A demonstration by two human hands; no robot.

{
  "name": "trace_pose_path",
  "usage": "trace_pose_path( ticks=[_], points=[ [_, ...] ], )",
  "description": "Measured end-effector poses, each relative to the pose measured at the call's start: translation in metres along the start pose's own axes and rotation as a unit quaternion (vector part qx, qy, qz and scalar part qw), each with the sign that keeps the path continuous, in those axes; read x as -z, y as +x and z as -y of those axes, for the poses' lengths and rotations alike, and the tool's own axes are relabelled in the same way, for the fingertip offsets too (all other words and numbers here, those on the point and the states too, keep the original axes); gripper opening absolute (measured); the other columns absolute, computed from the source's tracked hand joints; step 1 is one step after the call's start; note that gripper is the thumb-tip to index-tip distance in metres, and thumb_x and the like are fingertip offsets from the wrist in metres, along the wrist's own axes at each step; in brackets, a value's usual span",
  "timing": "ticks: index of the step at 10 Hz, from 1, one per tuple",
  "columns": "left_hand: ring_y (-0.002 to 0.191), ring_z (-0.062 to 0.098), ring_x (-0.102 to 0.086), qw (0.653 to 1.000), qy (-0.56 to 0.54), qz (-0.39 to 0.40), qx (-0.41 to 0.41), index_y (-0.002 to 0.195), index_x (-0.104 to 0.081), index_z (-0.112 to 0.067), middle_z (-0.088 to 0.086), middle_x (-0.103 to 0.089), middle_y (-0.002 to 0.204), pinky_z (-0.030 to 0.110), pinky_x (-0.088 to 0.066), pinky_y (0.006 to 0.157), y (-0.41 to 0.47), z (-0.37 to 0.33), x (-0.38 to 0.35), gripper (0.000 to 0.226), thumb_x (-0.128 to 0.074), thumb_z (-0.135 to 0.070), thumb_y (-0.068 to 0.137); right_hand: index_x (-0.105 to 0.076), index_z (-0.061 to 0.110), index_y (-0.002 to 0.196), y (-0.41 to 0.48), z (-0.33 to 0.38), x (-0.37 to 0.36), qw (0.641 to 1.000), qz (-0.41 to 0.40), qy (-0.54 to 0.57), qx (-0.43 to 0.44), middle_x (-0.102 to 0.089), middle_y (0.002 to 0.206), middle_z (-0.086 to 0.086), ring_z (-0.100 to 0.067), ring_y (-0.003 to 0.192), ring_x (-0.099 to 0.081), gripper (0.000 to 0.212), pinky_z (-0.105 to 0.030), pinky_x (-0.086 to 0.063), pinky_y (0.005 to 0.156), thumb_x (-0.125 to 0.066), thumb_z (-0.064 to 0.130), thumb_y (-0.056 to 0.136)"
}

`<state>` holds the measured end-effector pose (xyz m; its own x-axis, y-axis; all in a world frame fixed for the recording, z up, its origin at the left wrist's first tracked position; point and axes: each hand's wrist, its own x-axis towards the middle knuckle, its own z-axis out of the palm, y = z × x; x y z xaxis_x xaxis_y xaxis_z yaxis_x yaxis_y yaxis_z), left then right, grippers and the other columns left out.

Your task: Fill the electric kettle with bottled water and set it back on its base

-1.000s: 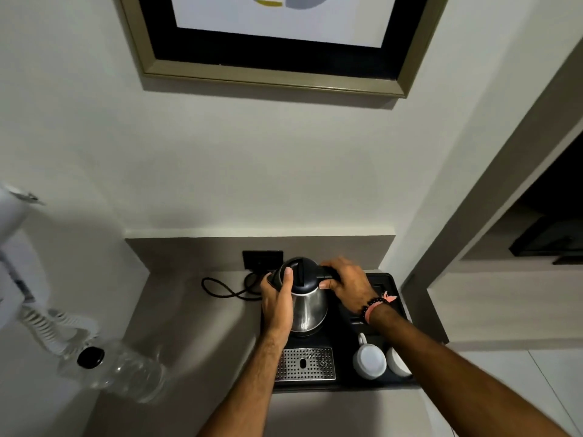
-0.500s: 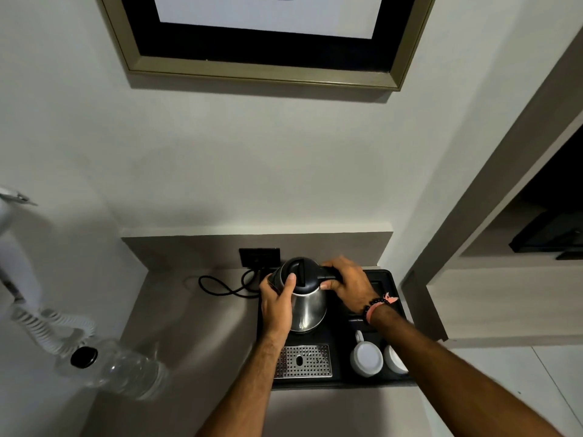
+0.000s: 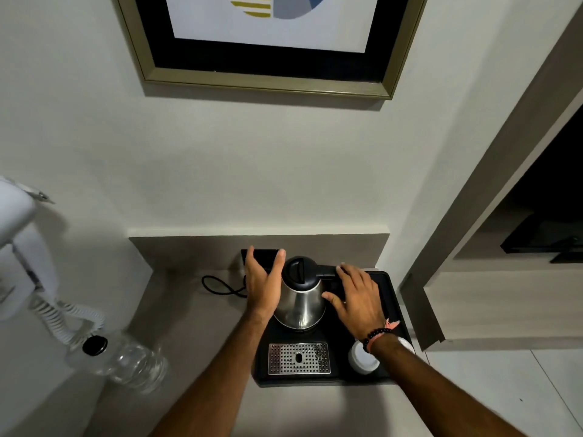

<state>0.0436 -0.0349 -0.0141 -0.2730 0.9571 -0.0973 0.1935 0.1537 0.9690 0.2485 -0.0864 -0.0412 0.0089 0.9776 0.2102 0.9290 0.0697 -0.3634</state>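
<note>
A steel electric kettle (image 3: pixel 300 302) with a black lid and black handle stands upright on the black tray (image 3: pixel 389 298), its lid down. My left hand (image 3: pixel 263 280) is just left of the kettle, fingers spread, holding nothing. To the kettle's right is my right hand (image 3: pixel 358 296), fingers apart, lying over the handle area without gripping it. The kettle's base is hidden under it. A clear plastic water bottle (image 3: pixel 126 361) with a black cap stands on the grey counter (image 3: pixel 195 326) at the far left.
The tray also holds a perforated metal drip grate (image 3: pixel 299 358) and white cups (image 3: pixel 362 361) partly under my right wrist. A black cord (image 3: pixel 220 287) loops toward a wall socket (image 3: pixel 262 255). A white wall-mounted hair dryer (image 3: pixel 19 241) with coiled cable hangs left. Walls enclose the counter.
Both hands have let go of the kettle: the left came off its side and lid, the right off the handle, and both now have fingers spread. The kettle stays put.
</note>
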Motion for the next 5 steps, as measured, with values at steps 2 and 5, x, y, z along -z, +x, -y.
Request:
trace_pose_path(
  ticks=[2,5],
  points=[
    [0.145,0.025,-0.03,0.99,0.107,-0.004,-0.088,0.153,-0.023,-0.02,0.008,-0.03,0.16,0.033,-0.026,0.111,0.001,-0.023,0.02,0.091,-0.06,-0.065,0.084,-0.039,0.01,0.148,-0.004,0.01,0.0,0.998,0.013,0.035,-0.048,-0.039,0.156,-0.009,-0.027,0.142,-0.033,0.074,-0.046,-0.031,0.115,-0.052,0.058,0.093],
    [0.151,0.034,-0.014,0.906,0.355,0.057,-0.222,0.156,-0.018,-0.017,0.019,-0.011,0.164,0.048,-0.021,0.118,-0.007,-0.031,0.036,0.088,-0.042,-0.07,0.089,-0.061,0.018,0.127,0.002,0.013,0.006,0.999,-0.026,0.011,-0.04,-0.046,0.147,-0.009,-0.029,0.139,-0.033,0.059,-0.052,-0.034,0.106,-0.046,0.062,0.091]
  ],
)
